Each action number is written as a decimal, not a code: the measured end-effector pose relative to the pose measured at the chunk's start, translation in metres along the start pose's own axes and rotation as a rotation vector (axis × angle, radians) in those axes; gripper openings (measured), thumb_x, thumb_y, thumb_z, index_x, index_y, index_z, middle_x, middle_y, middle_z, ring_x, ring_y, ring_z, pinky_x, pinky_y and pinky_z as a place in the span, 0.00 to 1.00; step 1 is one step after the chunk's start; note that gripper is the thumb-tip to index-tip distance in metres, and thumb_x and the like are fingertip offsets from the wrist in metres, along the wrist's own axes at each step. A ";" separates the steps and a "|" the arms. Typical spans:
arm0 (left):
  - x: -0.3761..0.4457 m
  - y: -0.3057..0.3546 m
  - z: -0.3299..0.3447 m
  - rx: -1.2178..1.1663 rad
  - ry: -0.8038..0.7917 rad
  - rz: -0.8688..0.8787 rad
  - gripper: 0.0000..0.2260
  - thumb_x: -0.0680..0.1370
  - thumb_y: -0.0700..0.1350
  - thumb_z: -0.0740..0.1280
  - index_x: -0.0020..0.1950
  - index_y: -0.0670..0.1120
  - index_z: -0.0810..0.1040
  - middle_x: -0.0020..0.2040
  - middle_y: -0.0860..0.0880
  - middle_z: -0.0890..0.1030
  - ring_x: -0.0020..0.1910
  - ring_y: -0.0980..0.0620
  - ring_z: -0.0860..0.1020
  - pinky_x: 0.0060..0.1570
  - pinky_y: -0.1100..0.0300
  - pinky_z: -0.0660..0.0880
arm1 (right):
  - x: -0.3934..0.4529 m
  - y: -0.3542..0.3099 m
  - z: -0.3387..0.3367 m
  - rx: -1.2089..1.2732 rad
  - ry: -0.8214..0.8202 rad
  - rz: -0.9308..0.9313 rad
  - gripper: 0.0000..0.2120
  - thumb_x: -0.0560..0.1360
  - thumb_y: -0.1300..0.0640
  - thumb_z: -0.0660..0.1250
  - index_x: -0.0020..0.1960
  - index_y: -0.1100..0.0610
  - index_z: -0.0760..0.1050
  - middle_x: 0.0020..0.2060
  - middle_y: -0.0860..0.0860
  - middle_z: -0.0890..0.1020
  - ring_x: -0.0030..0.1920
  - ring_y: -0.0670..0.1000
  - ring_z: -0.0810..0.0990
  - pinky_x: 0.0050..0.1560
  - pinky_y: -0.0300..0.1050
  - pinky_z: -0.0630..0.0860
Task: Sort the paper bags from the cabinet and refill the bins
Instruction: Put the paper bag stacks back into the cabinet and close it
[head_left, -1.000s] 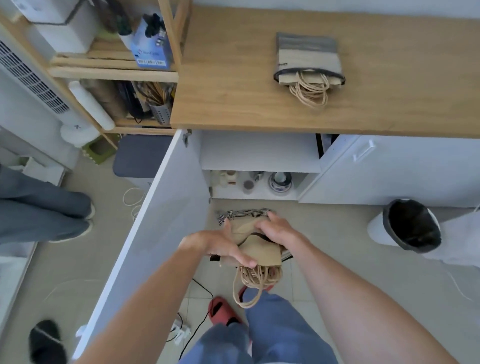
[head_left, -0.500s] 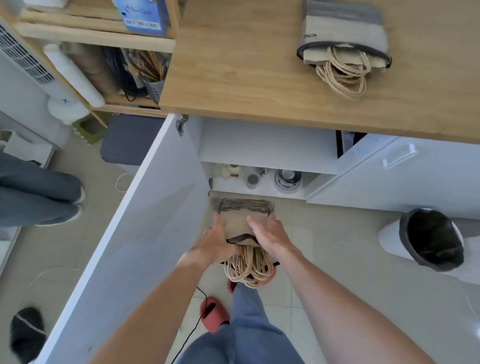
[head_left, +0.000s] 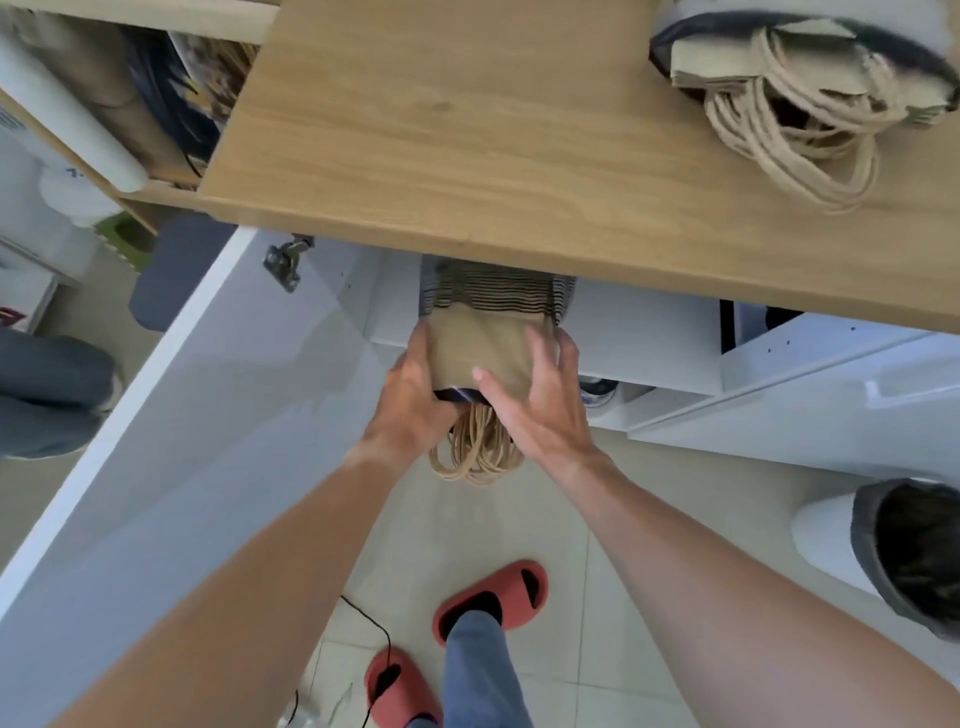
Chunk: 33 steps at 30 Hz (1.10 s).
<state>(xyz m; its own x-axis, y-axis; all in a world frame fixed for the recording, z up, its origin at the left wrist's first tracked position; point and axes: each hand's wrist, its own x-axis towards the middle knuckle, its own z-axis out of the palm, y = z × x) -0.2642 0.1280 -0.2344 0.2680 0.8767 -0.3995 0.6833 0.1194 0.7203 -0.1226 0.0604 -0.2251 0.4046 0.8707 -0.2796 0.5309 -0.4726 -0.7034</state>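
Both bare arms reach forward toward 12 o'clock, converging. The left hand (head_left: 413, 395) curls its fingers round a held bundle's left side; the right hand (head_left: 540, 400) lies on its right, fingers spread and bent over the top, thumb toward 10 o'clock.

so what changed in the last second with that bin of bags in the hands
Both hands carried the fabric bin of paper bags up from low over the floor towards the cabinet opening, just under the wooden countertop. The left hand holds its left side and the right hand lies over the front; the twine handles hang below. Unchanged: the second bin of bags on the countertop, and the cabinet door, open.
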 end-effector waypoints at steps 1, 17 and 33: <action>0.016 0.001 0.001 0.003 0.011 0.014 0.40 0.70 0.43 0.73 0.76 0.56 0.55 0.57 0.49 0.75 0.52 0.47 0.77 0.49 0.51 0.79 | 0.015 0.002 0.003 -0.001 -0.002 0.005 0.37 0.71 0.31 0.65 0.75 0.44 0.58 0.76 0.47 0.54 0.73 0.58 0.67 0.67 0.60 0.71; 0.191 -0.027 0.043 0.464 0.149 0.076 0.34 0.77 0.47 0.69 0.76 0.61 0.54 0.73 0.41 0.57 0.62 0.37 0.69 0.59 0.44 0.73 | 0.187 0.044 0.073 -0.266 0.043 -0.125 0.34 0.79 0.37 0.60 0.79 0.48 0.52 0.79 0.54 0.49 0.71 0.64 0.65 0.68 0.60 0.67; 0.131 -0.049 0.009 0.495 0.172 0.203 0.30 0.80 0.48 0.61 0.80 0.48 0.55 0.80 0.43 0.56 0.79 0.45 0.53 0.77 0.50 0.51 | 0.127 0.033 0.092 -0.466 0.059 -0.073 0.34 0.83 0.38 0.47 0.81 0.58 0.49 0.81 0.56 0.48 0.80 0.56 0.44 0.78 0.60 0.41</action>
<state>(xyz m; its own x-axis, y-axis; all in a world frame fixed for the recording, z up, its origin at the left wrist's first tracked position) -0.2565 0.2333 -0.3271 0.3410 0.9276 -0.1526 0.8780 -0.2562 0.4044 -0.1221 0.1674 -0.3440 0.3881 0.9012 -0.1929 0.8316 -0.4327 -0.3481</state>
